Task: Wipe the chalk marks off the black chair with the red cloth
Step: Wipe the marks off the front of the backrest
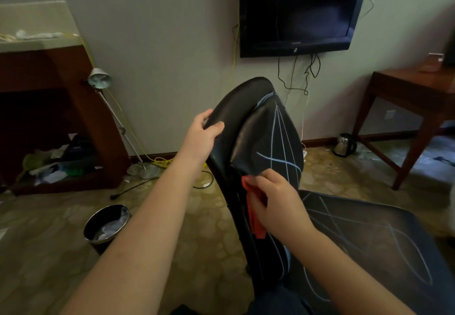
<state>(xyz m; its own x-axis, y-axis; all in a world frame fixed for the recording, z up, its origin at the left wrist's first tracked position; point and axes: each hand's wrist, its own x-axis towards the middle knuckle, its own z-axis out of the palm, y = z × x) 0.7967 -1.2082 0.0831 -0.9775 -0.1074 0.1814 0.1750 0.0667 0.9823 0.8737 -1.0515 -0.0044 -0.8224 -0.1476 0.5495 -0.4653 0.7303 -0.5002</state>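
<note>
The chair (261, 127) is gripped at the edge of its back by the curled fingers (205, 116) of the left hand (200, 137), while the cloth (257, 218) is held bunched in the right hand (275, 204) and pressed low on the back, just below crossing chalk marks (280, 159).

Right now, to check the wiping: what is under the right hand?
The red cloth, gripped by the right hand low on the chair back. The hand hides most of it and whatever lies beneath.
</note>
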